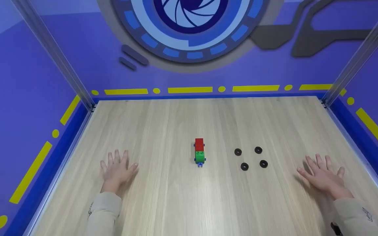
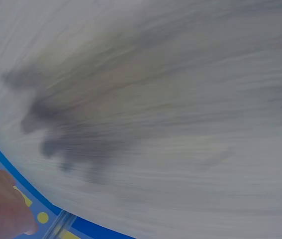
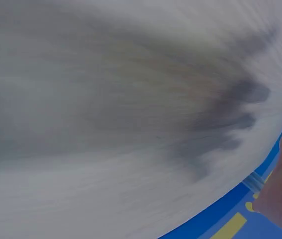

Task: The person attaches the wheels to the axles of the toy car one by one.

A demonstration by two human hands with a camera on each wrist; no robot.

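Right now, through the head camera, I'm watching both of the person's hands lying well apart over the wood-grain surface (image 1: 162,190). On one side, the left hand (image 1: 116,172) is spreading its fingers, with the thumb angling inward; on the other, the right hand (image 1: 325,178) is also holding its fingers apart, its thumb pointing toward the middle. Between them, nearer the left hand, the brick toy (image 1: 199,152) is sitting near the middle of the surface. Its red block (image 1: 199,144) is making up the far end and its green block (image 1: 200,158) the near one, while small blue stubs are poking out at the sides and a blue forked piece (image 1: 200,164) is jutting toward the person. Between the toy and the right hand, four black rings (image 1: 236,153) are lying flat in a loose square, each separate from the others. From the wrist cameras I'm getting blurred, finger-shaped shadows on the surface, and only part of each hand is showing at the edge. Beyond the surface, a purple-blue wall (image 1: 87,70) is carrying yellow dashes and dots.
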